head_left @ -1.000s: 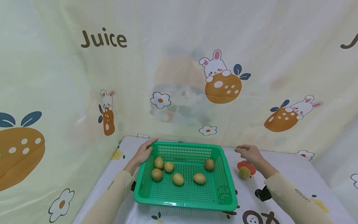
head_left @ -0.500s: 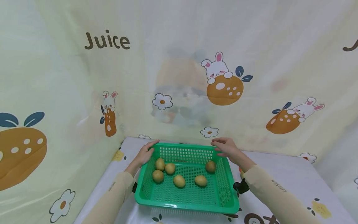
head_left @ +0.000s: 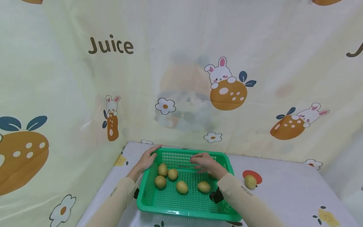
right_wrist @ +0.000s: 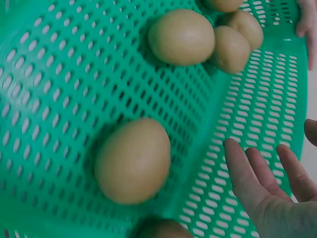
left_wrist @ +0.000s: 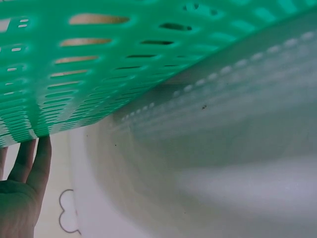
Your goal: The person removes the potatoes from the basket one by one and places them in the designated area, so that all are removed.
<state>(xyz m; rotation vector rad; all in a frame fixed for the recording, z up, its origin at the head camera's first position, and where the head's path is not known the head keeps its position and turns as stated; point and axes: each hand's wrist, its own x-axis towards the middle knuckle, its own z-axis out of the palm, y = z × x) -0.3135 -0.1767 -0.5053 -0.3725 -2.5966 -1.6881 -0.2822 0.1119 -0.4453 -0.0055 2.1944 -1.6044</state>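
A green perforated plastic basket (head_left: 187, 214) stands on the table with several potatoes (head_left: 182, 187) spread over its floor. My left hand (head_left: 145, 160) holds its far left corner, with the thumb at the inner side of the rim. In the left wrist view, the fingers (left_wrist: 39, 166) of that hand lie along the basket's outer wall. Over the basket's back part hovers my right hand (head_left: 207, 164), holding nothing. Its fingers are spread loosely in the right wrist view, beside the slotted wall and near a potato (right_wrist: 133, 161). That hand partly hides the potato at the back right.
Outside the basket, one potato (head_left: 250, 182) lies to the right over a red print on the tablecloth (head_left: 289, 189). Patterned curtains (head_left: 181, 78) hang close behind the table and on both sides. A black device (head_left: 216, 196) is strapped at the right wrist.
My right hand has moved left from beside the basket, across its right rim, to above its inside. The left hand has kept its place on the corner. The potatoes lie as before.
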